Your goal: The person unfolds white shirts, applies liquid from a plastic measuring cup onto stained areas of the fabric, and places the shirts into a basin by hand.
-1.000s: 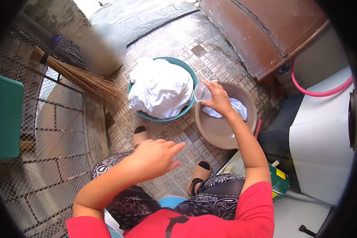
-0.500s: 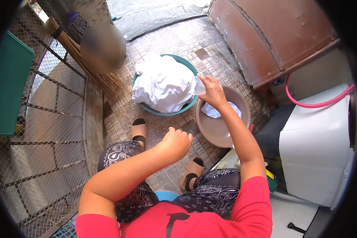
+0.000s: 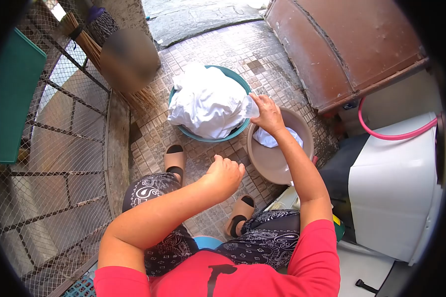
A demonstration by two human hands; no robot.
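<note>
My right hand (image 3: 267,114) is closed on a small translucent plastic piece (image 3: 250,106), whose exact kind I cannot make out. It is at the right edge of a heap of white cloth (image 3: 208,101), piled above the rim of a teal basin (image 3: 233,74). Below my right wrist stands a beige basin (image 3: 262,166) with a smaller white cloth (image 3: 266,139) inside. My left hand (image 3: 225,174) hangs over the floor in front of my knees, fingers curled. Its palm is hidden, so I cannot see whether anything is in it.
Wire mesh (image 3: 59,203) runs along the left, with a stick broom (image 3: 86,42) and a mop (image 3: 103,24) near it. A brown metal panel (image 3: 352,44) is at the upper right. A pink hose (image 3: 401,130) loops over a white and grey object (image 3: 391,183) on the right.
The view has shifted slightly. Both hands keep nearly the same pose, and the translucent piece stays in my right hand beside the white cloth.
</note>
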